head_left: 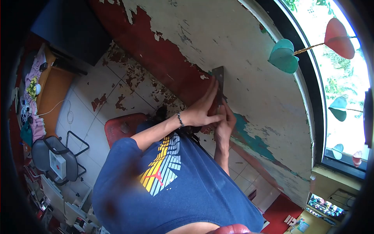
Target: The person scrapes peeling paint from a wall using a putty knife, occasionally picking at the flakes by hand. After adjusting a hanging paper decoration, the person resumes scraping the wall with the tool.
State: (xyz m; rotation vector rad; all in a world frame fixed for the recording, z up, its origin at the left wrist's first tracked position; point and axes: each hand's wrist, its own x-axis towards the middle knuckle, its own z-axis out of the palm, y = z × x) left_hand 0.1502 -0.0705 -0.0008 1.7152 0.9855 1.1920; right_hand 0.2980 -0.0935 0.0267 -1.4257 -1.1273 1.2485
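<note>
A paint scraper [219, 76] with a flat, dark metal blade lies against the peeling wall [253, 74]. My right hand [224, 126] is closed around its lower end, where a bit of the handle shows. My left hand [204, 110], with a dark bracelet at the wrist, is on the same scraper, its fingers pressed along the blade. Around the blade, red paint [171, 64] borders a bare whitish area, and a teal patch [253, 134] shows below the hands. Part of the handle is hidden by my fingers.
A red stool [122, 128] stands close beside me. Paint flakes [134, 74] litter the tiled floor along the wall. A grey chair [54, 158] and a wooden desk [58, 84] are on the left. Paper hearts [284, 56] hang by the window on the right.
</note>
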